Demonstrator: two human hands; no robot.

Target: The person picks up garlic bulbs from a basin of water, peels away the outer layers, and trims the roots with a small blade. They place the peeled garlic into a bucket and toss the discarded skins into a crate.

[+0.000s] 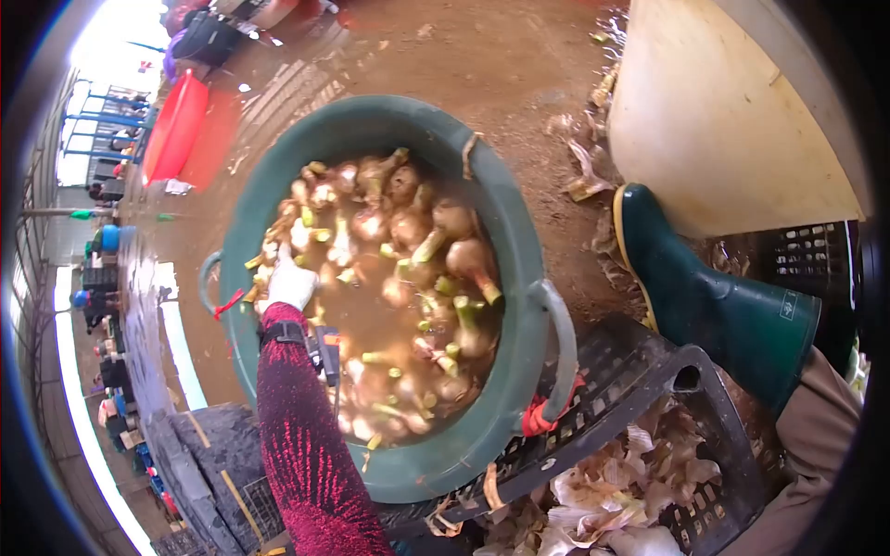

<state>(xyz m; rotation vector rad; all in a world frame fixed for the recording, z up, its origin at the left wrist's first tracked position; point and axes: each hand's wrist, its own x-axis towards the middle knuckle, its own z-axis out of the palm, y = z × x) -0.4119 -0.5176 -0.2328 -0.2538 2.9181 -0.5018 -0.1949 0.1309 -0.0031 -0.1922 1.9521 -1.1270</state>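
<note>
A large green tub [519, 278] with grey handles holds muddy brown water and several floating onions [436, 250] with cut green stalks. My left hand [289, 280], in a white glove on a red and black knit sleeve, reaches in at the tub's left side among the onions by the rim. Its fingers point away from me and are partly in the water, so what they hold is hidden. A black strap with a small device [320, 345] sits at the wrist. My right hand does not show.
A black plastic crate [714, 417] of pale onion skins sits under the tub's near right side. A green rubber boot [714, 306] stands on the wet dirt floor beside it. A cream container [732, 111] is at the far right, a red tub [176, 125] at the far left.
</note>
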